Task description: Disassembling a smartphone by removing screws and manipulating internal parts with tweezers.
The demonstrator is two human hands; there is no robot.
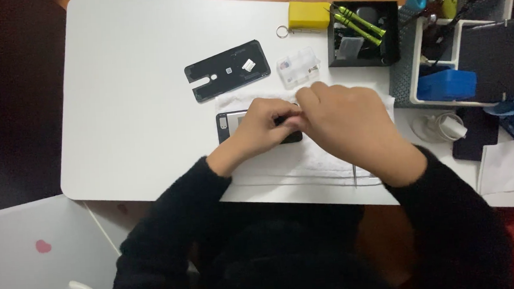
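Note:
Both hands meet over an opened smartphone that lies on a white cloth on a white table. My left hand rests on the phone's middle, fingers curled on it. My right hand covers the phone's right end, fingertips pinched together against the left hand's; what they pinch is hidden. The phone's removed dark back cover lies inner side up just beyond the cloth. A thin metal tool lies on the cloth near my right wrist.
A small clear parts box, a yellow case with a key ring, a black tray with green-handled screwdrivers and a grey organiser with a blue box line the far right. A white charger lies beside them.

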